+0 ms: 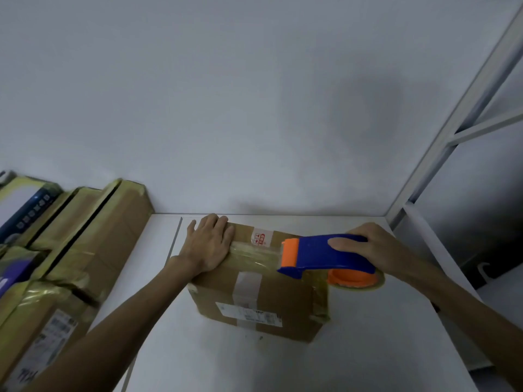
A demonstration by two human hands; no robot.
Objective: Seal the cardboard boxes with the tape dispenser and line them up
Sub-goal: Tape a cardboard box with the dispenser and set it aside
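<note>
Hands are seen at one cardboard box (285,290): the left hand (210,244) is laid flat, fingers straight, on its far-left top; the right hand (365,247) is curled round the handle of the tape dispenser (317,254). The dispenser's long axis is laid left-right, orange nose pointed at the left hand, tape (254,254) stretched between. The box is placed on a white surface (368,349) by a white wall (254,94), taped boxes (93,241) lined up at left.

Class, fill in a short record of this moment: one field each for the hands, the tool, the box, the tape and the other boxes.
Box: labelled, on the white table
Tape dispenser: blue and orange, near the box's right edge
Tape strip: clear, across the box top
Left hand: flat on the strip's left end
Right hand: grips the dispenser's handle
Other boxes: taped, in a row at left
</note>
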